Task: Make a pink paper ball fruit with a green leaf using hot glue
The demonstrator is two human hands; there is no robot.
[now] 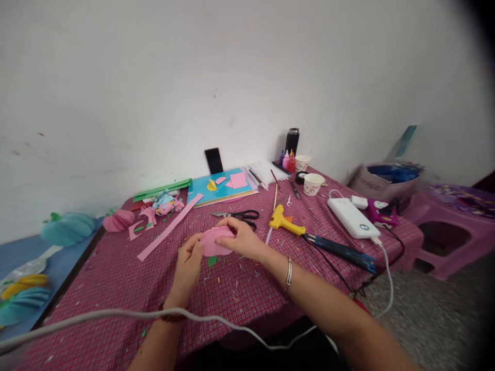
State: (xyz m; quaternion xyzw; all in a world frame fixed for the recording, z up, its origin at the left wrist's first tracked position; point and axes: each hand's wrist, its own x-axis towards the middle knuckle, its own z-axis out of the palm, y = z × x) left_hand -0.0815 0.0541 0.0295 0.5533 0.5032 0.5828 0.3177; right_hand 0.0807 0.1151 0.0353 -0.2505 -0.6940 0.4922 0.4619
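Note:
Between my two hands, above the middle of the checked tablecloth, is a rounded piece of pink paper (215,242). My left hand (189,257) pinches its left edge, fingers closed. At its right side my right hand (240,238) grips it, thumb in front and fingers curled behind the top. Just beyond my right hand lie dark-handled scissors (247,214), partly hidden by it. Below the pink paper a green scrap (212,260) rests on the cloth. A yellow glue gun (284,220) lies to the right.
A long pink strip (170,226) and paper scraps lie left. Blue sheets (212,188) and a phone (214,160) are at the back. Paper cups (313,184), a black bottle (293,140) and a white power bank (352,217) stand or lie right. A white cable (216,319) crosses in front.

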